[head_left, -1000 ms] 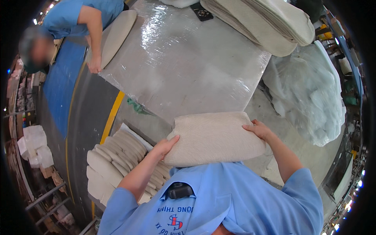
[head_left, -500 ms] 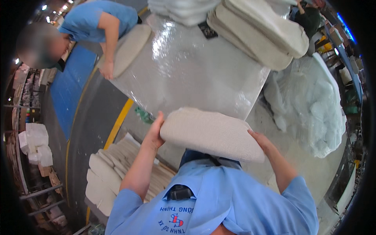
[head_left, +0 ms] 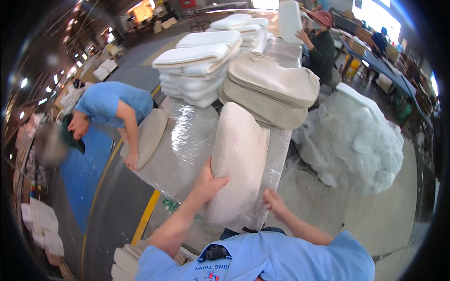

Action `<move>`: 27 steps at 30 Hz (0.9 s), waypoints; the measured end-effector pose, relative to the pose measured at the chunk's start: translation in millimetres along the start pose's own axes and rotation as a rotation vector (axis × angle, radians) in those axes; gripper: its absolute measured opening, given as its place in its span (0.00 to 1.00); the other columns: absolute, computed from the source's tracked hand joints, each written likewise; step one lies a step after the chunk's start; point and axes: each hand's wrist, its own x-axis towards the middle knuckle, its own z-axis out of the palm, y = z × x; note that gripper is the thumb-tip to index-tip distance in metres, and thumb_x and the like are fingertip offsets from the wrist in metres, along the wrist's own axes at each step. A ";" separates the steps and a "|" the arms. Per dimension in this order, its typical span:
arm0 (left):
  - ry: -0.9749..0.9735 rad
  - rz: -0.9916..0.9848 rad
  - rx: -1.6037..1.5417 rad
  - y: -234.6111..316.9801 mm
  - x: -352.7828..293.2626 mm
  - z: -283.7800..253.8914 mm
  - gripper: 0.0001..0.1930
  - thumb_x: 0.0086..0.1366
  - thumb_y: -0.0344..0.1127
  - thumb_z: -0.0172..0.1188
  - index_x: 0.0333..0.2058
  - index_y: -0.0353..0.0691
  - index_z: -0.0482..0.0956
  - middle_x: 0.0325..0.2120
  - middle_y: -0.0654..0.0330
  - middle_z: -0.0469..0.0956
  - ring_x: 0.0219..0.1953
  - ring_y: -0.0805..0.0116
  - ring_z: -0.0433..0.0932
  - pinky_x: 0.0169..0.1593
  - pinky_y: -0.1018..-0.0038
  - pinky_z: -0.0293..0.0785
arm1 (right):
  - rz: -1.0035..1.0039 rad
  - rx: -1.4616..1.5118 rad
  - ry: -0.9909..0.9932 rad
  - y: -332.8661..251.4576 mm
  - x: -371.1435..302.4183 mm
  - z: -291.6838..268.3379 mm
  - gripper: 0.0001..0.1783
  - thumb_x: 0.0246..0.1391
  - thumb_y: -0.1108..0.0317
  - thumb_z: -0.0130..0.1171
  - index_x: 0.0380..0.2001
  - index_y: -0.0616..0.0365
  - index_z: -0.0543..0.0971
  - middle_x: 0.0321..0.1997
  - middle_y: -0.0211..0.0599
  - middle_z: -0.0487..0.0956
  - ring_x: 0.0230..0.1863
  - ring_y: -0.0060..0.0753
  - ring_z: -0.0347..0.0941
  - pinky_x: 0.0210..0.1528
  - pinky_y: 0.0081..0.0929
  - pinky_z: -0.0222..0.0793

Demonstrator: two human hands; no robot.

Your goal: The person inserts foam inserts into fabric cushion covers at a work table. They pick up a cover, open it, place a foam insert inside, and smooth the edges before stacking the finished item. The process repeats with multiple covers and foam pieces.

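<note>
Beige cushion (head_left: 236,164) noted clamped in my left grip (head_left: 208,184), right grip (head_left: 274,204) just beside its edge, closure undeterminable; beyond both, a beige stack (head_left: 272,82) appears already built on the counter (head_left: 187,138), this piece not yet released.

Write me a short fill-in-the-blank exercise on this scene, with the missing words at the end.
1. The long beige cushion is held by the person's ____ grip.
2. The bulging clear plastic bag is on the ____ side of the plastic-covered table.
3. At the table's left edge, a bent-over co-worker wears a ____ shirt.
4. The tall stack just left of the beige pile is coloured ____.

Missing words: left; right; blue; white.
</note>
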 end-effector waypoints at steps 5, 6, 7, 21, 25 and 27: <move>-0.377 0.104 0.643 40.8 -36.2 -1.2 0.43 0.57 0.25 0.65 0.72 0.35 0.61 0.60 0.37 0.76 0.58 0.36 0.78 0.63 0.57 0.75 | -0.465 0.258 0.370 -81.3 -8.6 -62.9 0.38 0.75 0.35 0.46 0.76 0.46 0.66 0.65 0.24 0.76 0.67 0.24 0.66 0.68 0.42 0.59; -0.457 0.182 0.695 30.0 -46.8 1.9 0.43 0.56 0.24 0.64 0.72 0.36 0.61 0.61 0.36 0.75 0.59 0.34 0.77 0.63 0.55 0.75 | -0.505 0.324 0.342 -88.5 -16.5 -60.9 0.37 0.76 0.37 0.46 0.75 0.50 0.67 0.64 0.28 0.77 0.66 0.26 0.68 0.68 0.38 0.60; -0.532 0.280 0.740 20.4 -53.2 6.3 0.43 0.55 0.24 0.64 0.72 0.37 0.62 0.61 0.35 0.74 0.59 0.31 0.76 0.63 0.54 0.75 | -0.528 0.347 0.278 -82.8 -19.9 -64.1 0.35 0.76 0.39 0.48 0.72 0.52 0.71 0.63 0.30 0.78 0.65 0.27 0.69 0.68 0.35 0.61; -0.674 -0.460 0.268 -140.4 17.8 42.3 0.33 0.68 0.48 0.68 0.67 0.38 0.74 0.66 0.45 0.74 0.64 0.53 0.78 0.66 0.61 0.73 | -0.213 -1.168 -0.132 -70.2 71.7 -54.1 0.25 0.60 0.54 0.65 0.56 0.55 0.84 0.51 0.46 0.87 0.54 0.50 0.83 0.57 0.43 0.78; -0.643 -0.305 0.933 -174.9 52.0 61.4 0.27 0.65 0.48 0.70 0.56 0.37 0.82 0.46 0.48 0.85 0.47 0.54 0.85 0.52 0.61 0.80 | -0.118 -1.501 -0.438 -93.0 104.2 -1.3 0.25 0.55 0.58 0.67 0.56 0.54 0.83 0.52 0.46 0.86 0.55 0.52 0.82 0.57 0.45 0.77; -0.770 -0.394 0.928 -180.4 61.5 66.2 0.25 0.65 0.49 0.70 0.52 0.37 0.84 0.41 0.48 0.86 0.43 0.54 0.85 0.49 0.61 0.80 | -0.104 -1.673 -0.634 -94.4 110.7 5.7 0.24 0.54 0.62 0.68 0.55 0.54 0.84 0.53 0.46 0.86 0.56 0.52 0.82 0.57 0.45 0.77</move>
